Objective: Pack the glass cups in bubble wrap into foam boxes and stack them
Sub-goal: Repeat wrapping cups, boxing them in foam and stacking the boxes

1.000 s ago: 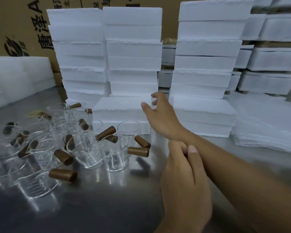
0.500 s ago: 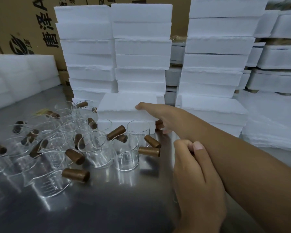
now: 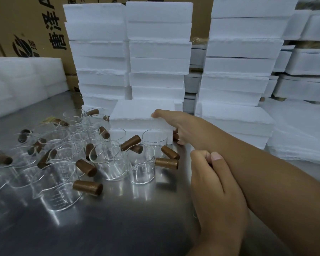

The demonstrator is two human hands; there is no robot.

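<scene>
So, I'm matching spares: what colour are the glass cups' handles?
Brown, like wood; the head view shows it best on the nearest handle.

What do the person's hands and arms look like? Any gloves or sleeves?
No gloves and no sleeves in view: the left hand and right hand are bare, and so is the right forearm. No rings, watch or bracelet show.

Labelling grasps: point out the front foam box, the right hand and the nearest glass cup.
front foam box [image 3: 137, 111]: head view, lid top.
right hand [image 3: 176, 124]: head view, back of hand.
nearest glass cup [image 3: 55, 189]: head view, clear side wall.
</scene>
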